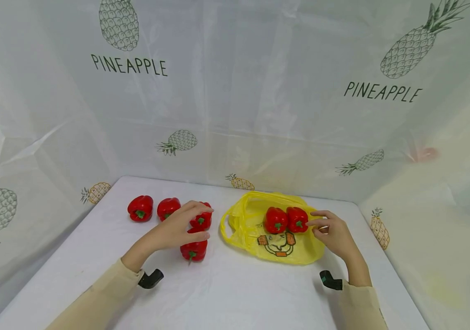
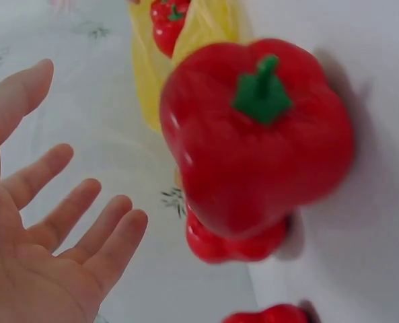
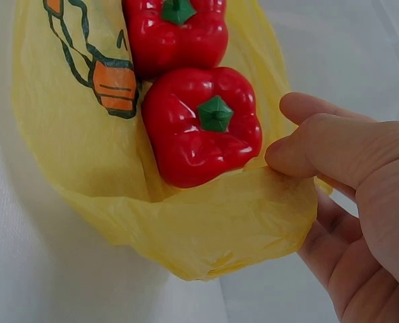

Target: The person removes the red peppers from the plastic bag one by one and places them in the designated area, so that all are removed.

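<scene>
My left hand (image 1: 177,227) hovers with spread fingers over two red bell peppers; the front one is a bell pepper (image 1: 194,251) with a green stem, and behind it is another bell pepper (image 1: 201,222). In the left wrist view, a gap shows between the left hand (image 2: 58,235) and the nearest bell pepper (image 2: 260,141). On the right, a yellow plastic bag (image 1: 243,229) lies on its side with two bell peppers (image 1: 275,221) next to each other on it. My right hand (image 3: 360,168) pinches the bag's edge beside the right-hand bell pepper (image 3: 202,128).
Two more bell peppers, one at the far left (image 1: 140,208) and one beside it (image 1: 167,208), sit toward the back of the white table (image 1: 235,293). A pale pineapple-printed sheet (image 1: 243,91) rises behind the table and along its sides.
</scene>
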`<state>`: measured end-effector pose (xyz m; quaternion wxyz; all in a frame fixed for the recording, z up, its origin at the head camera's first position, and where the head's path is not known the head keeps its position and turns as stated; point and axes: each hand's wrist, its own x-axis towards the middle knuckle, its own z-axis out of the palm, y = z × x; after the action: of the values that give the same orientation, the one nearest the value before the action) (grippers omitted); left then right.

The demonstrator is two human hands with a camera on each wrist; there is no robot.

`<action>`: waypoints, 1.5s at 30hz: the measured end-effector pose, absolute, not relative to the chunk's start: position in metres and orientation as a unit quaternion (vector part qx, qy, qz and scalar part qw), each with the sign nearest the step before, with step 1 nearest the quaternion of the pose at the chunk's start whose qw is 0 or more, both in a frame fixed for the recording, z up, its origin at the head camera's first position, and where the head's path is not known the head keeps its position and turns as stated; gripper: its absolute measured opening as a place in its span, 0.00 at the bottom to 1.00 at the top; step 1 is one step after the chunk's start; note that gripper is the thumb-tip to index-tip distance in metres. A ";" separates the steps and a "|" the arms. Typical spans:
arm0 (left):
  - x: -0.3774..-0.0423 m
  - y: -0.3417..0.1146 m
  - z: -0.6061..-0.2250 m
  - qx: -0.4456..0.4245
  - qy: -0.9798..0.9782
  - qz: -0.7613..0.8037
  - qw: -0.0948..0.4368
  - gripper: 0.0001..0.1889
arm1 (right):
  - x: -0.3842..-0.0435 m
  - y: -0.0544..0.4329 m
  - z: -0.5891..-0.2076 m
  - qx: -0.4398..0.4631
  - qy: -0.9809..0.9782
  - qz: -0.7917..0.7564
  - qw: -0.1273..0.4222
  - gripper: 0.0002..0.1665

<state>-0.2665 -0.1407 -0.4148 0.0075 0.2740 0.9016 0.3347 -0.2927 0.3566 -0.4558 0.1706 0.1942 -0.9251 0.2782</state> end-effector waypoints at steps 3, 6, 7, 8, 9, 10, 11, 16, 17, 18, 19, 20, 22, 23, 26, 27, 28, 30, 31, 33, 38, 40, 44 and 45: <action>-0.267 -0.131 -0.413 0.279 0.900 0.336 0.005 0.35 | -0.293 0.356 -0.456 0.192 -0.925 0.280 0.169 0.14; -0.267 -0.121 -0.413 0.284 0.897 0.338 0.009 0.35 | -0.293 0.356 -0.456 0.191 -0.926 0.281 0.168 0.14; -0.267 -0.117 -0.413 0.285 0.898 0.336 0.011 0.35 | -0.293 0.356 -0.456 0.190 -0.926 0.279 0.167 0.14; -0.267 -0.114 -0.413 0.286 0.897 0.337 0.015 0.35 | -0.293 0.356 -0.457 0.189 -0.927 0.277 0.167 0.13; -0.267 -0.111 -0.413 0.287 0.897 0.335 0.016 0.35 | -0.293 0.356 -0.457 0.189 -0.928 0.276 0.167 0.13; -0.267 -0.108 -0.413 0.289 0.897 0.336 0.017 0.35 | -0.293 0.355 -0.457 0.188 -0.928 0.275 0.166 0.13; -0.267 -0.105 -0.413 0.290 0.896 0.335 0.017 0.35 | -0.293 0.356 -0.457 0.188 -0.928 0.274 0.165 0.13; -0.271 -0.091 -0.412 0.297 0.889 0.347 0.020 0.35 | -0.293 0.355 -0.456 0.192 -0.926 0.277 0.167 0.14; -0.271 -0.088 -0.412 0.299 0.888 0.350 0.020 0.35 | -0.292 0.356 -0.456 0.193 -0.926 0.277 0.167 0.14; -0.272 -0.085 -0.411 0.300 0.885 0.355 0.021 0.35 | -0.292 0.356 -0.456 0.192 -0.927 0.275 0.168 0.14; -0.272 -0.082 -0.411 0.303 0.883 0.358 0.022 0.35 | -0.292 0.356 -0.456 0.191 -0.928 0.272 0.168 0.14; -0.273 -0.078 -0.411 0.307 0.879 0.363 0.022 0.34 | -0.291 0.356 -0.456 0.190 -0.929 0.270 0.168 0.14; -0.274 -0.071 -0.411 0.315 0.871 0.376 0.025 0.34 | -0.291 0.357 -0.456 0.189 -0.930 0.269 0.166 0.14; -0.275 -0.068 -0.411 0.317 0.867 0.382 0.027 0.34 | -0.291 0.357 -0.456 0.188 -0.930 0.268 0.167 0.14; -0.276 -0.058 -0.414 0.321 0.859 0.397 0.041 0.34 | -0.290 0.357 -0.456 0.186 -0.930 0.270 0.167 0.14; -0.276 -0.056 -0.415 0.318 0.858 0.401 0.047 0.35 | -0.291 0.357 -0.456 0.188 -0.929 0.271 0.166 0.14; -0.276 -0.053 -0.417 0.316 0.857 0.403 0.052 0.35 | -0.290 0.357 -0.455 0.188 -0.929 0.273 0.165 0.14; -0.276 -0.048 -0.419 0.314 0.854 0.411 0.059 0.35 | -0.291 0.357 -0.454 0.190 -0.928 0.275 0.165 0.14; -0.276 -0.046 -0.419 0.313 0.853 0.413 0.060 0.35 | -0.291 0.356 -0.454 0.190 -0.928 0.275 0.165 0.14; -0.276 -0.042 -0.420 0.310 0.852 0.418 0.063 0.35 | -0.292 0.356 -0.454 0.191 -0.927 0.278 0.165 0.14; -0.278 -0.037 -0.424 0.310 0.848 0.424 0.061 0.35 | -0.292 0.355 -0.453 0.191 -0.926 0.279 0.166 0.14; -0.278 -0.036 -0.426 0.311 0.850 0.421 0.060 0.35 | -0.292 0.355 -0.453 0.191 -0.926 0.280 0.165 0.14; -0.275 -0.034 -0.431 0.307 0.856 0.411 0.065 0.35 | -0.291 0.355 -0.452 0.189 -0.926 0.283 0.163 0.14; -0.274 -0.034 -0.432 0.304 0.858 0.409 0.066 0.34 | -0.291 0.355 -0.452 0.189 -0.926 0.283 0.163 0.14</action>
<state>-0.2744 -0.0337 -0.4320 0.0663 0.3040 0.8581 0.4085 -0.2913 0.3553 -0.4524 0.1634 0.1890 -0.9259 0.2833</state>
